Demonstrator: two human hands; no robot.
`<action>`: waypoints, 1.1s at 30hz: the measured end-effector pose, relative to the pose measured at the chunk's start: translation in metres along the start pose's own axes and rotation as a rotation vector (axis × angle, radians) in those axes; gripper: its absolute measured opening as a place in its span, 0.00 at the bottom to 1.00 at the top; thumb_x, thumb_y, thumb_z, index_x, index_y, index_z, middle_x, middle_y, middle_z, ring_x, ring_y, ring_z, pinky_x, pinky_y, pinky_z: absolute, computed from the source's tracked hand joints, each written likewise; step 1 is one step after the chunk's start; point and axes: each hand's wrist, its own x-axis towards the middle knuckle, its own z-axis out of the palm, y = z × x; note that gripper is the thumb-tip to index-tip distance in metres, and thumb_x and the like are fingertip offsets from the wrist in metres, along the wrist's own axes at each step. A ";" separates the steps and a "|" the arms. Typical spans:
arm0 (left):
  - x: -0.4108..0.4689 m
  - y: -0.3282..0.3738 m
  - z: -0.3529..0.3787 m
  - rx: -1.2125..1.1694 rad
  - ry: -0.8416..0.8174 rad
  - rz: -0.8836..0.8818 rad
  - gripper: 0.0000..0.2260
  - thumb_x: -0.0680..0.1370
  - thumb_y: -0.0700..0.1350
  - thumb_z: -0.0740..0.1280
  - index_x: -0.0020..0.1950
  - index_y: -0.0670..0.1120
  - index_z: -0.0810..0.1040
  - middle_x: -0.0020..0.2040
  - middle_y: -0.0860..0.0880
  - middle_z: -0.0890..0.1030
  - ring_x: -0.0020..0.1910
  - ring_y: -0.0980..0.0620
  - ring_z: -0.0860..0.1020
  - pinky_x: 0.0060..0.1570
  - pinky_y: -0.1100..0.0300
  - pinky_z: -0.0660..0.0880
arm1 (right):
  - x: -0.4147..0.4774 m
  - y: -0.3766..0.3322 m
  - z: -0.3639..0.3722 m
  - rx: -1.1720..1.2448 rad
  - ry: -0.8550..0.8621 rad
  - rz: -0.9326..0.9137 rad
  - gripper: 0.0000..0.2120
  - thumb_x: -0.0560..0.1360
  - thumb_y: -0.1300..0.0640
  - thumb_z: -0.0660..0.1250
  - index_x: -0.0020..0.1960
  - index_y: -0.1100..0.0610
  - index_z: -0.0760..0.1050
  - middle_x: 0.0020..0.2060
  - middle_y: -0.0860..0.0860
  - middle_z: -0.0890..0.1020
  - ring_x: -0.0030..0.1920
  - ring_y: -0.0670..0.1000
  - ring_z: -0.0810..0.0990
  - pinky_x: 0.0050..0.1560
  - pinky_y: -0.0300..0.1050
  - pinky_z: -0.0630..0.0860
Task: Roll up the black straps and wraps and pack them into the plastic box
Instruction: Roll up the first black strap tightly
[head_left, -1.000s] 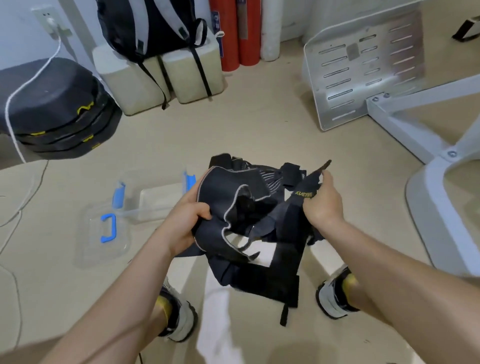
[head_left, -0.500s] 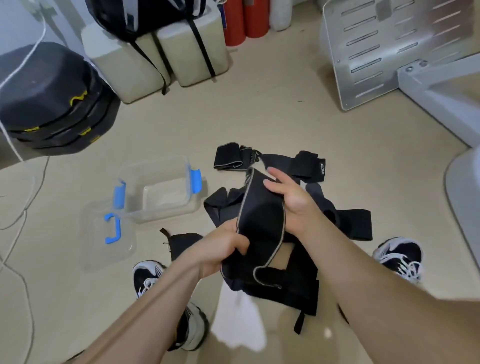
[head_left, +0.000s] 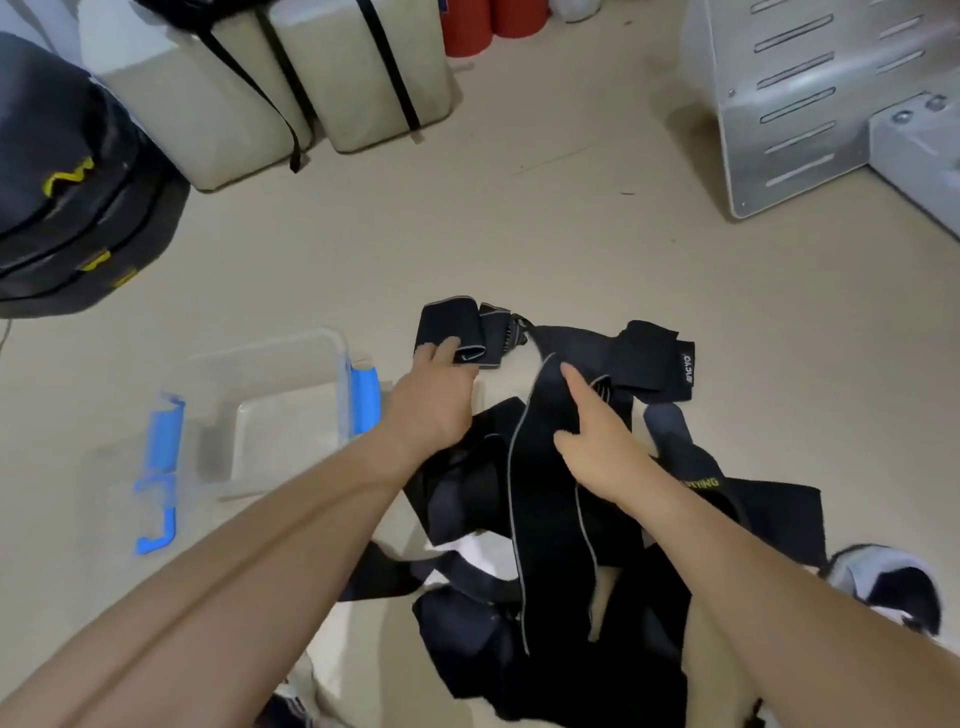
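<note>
A pile of black straps and wraps (head_left: 550, 571) lies on the floor in front of me. My left hand (head_left: 431, 400) reaches forward and its fingertips touch a small folded black wrap (head_left: 449, 325) at the pile's far edge. My right hand (head_left: 597, 436) lies with straight fingers on a long black wrap with grey edging (head_left: 545, 499) that runs back towards me. Another folded wrap (head_left: 649, 358) with a white logo sits to the right. The clear plastic box (head_left: 270, 348) with blue latches stands open to the left of the pile, with nothing in it.
The box's clear lid (head_left: 119, 499) with a blue handle lies left of the box. Stacked black cases (head_left: 67, 208) sit at far left, pale blocks (head_left: 332, 73) and red cylinders (head_left: 467, 26) at the back, a slotted metal plate (head_left: 795, 104) at right. My shoe (head_left: 883, 587) is at lower right.
My left hand let go of the grey-edged wrap and moved forward to the small folded wrap. My right hand stayed on the long wrap, which now lies flatter. The view dipped lower.
</note>
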 end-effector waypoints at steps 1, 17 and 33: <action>0.015 -0.003 0.006 0.058 0.005 -0.001 0.27 0.75 0.37 0.63 0.74 0.50 0.67 0.80 0.43 0.51 0.76 0.41 0.53 0.61 0.47 0.71 | 0.004 0.005 0.002 0.019 0.019 -0.013 0.38 0.79 0.67 0.59 0.81 0.44 0.46 0.77 0.49 0.62 0.45 0.42 0.72 0.44 0.34 0.72; 0.040 -0.015 -0.027 -0.404 0.578 -0.040 0.09 0.81 0.44 0.63 0.51 0.42 0.82 0.49 0.45 0.81 0.52 0.44 0.77 0.48 0.53 0.72 | -0.001 -0.023 0.007 0.364 0.120 0.145 0.15 0.77 0.64 0.65 0.58 0.48 0.81 0.53 0.56 0.84 0.49 0.52 0.83 0.53 0.47 0.81; -0.289 0.042 -0.260 -0.865 0.897 0.169 0.05 0.78 0.39 0.60 0.43 0.42 0.67 0.34 0.48 0.69 0.32 0.50 0.66 0.36 0.44 0.76 | -0.230 -0.220 -0.057 -0.617 0.121 -0.610 0.19 0.75 0.44 0.70 0.30 0.51 0.71 0.26 0.48 0.74 0.30 0.49 0.73 0.31 0.45 0.67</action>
